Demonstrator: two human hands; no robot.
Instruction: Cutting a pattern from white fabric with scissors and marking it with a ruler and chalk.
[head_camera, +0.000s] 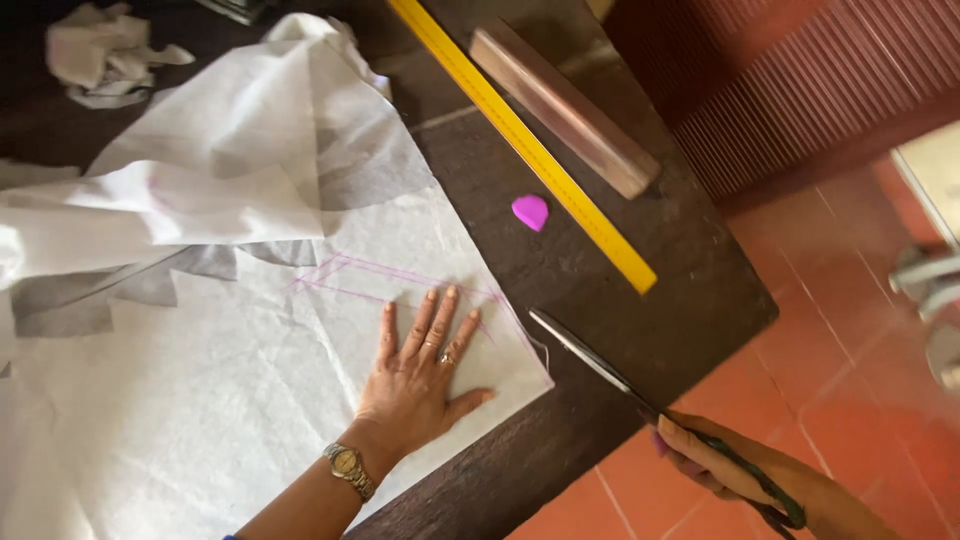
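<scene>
Under the flat, spread left hand (418, 372), thin white pink-marked fabric (250, 380) looks uncut; right hand (715, 462) grasps long dark steel scissors (590, 360) at its corner.

A home sewing spot: white fabric (230, 300) marked in pink, yellow ruler (525, 145), chalk (530, 211), dark wooden table (620, 330), red tiled floor (850, 400).

A dark wooden table (640, 330) is set on a floor of red-orange tiles (850, 380) (pale grout lines), and a ribbed reddish-brown panel (800, 90) is seen beyond it
</scene>
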